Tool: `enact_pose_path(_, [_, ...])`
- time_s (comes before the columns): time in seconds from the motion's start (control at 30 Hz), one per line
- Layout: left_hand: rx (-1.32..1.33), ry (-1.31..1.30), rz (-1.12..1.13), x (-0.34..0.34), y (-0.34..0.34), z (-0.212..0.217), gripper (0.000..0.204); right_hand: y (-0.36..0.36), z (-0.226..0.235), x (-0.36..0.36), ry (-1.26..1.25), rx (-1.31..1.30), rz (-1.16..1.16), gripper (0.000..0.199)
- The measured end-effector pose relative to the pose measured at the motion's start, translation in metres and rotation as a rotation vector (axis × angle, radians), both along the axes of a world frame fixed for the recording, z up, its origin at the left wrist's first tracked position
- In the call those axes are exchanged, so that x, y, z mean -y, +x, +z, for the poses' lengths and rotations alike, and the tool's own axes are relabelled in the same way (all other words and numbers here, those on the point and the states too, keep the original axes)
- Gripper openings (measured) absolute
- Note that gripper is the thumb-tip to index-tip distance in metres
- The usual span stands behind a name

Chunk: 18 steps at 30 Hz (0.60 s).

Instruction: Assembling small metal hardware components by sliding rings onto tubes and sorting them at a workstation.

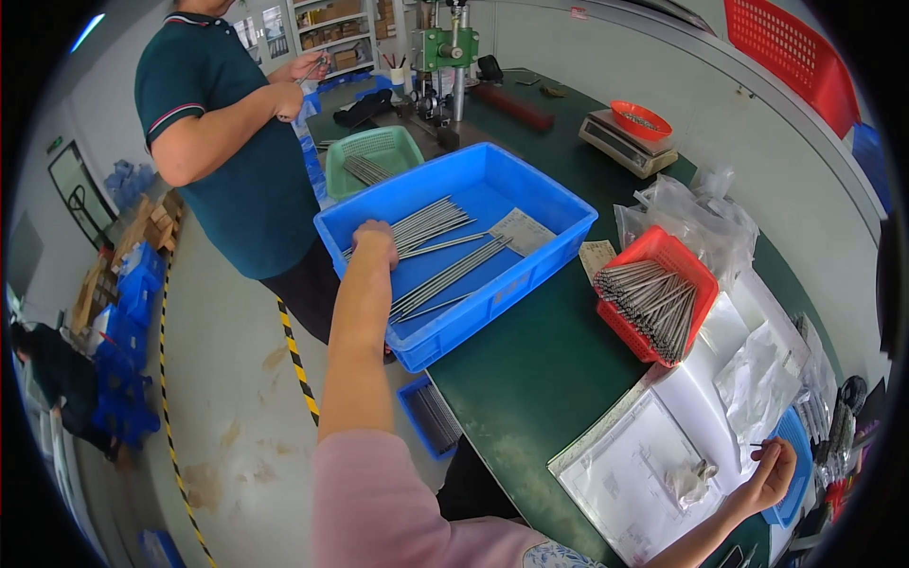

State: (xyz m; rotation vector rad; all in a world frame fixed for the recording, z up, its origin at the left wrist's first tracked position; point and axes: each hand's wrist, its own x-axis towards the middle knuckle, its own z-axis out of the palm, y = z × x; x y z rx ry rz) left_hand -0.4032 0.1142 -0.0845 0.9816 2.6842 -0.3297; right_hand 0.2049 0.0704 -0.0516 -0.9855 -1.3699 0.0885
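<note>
From the head view, the person's left hand [375, 241] reaches out over the near-left rim of a large blue bin [530, 275], its fingers curled down inside the bin onto a spread of long grey metal rods [437, 248]; whether the fingers are closed around a rod cannot be told, since the back of the hand hides them. A grey paper slip [522, 230] lies among the rods near the bin's right side. The bin rests on the green table [530, 379], overhanging its left edge. The right hand [772, 475] sits low at the right, above a white sheet [634, 478], with thumb and forefinger pressed together on a thin pin [757, 445] that sticks out to the left. Between the two hands stands a red basket [686, 260] packed with more grey rods, just beside a heap of clear plastic bags [696, 210]. Further back are a green basket [374, 151], a scale with a red dish [640, 121], and a green press [451, 47]. Another person in a dark green shirt [222, 114] stands at the bin's far left.
</note>
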Motion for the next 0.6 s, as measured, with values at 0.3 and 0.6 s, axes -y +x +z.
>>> enact_pose_path(0.3, [-0.043,0.034,-0.038,0.004,0.002,0.001,0.06,0.004,-0.002,-0.012,-0.03,-0.057,-0.038,0.014])
enact_pose_path(0.6, [0.035,-0.075,-0.148,0.002,-0.007,-0.005,0.03,0.001,-0.001,-0.006,-0.017,-0.036,-0.031,0.017])
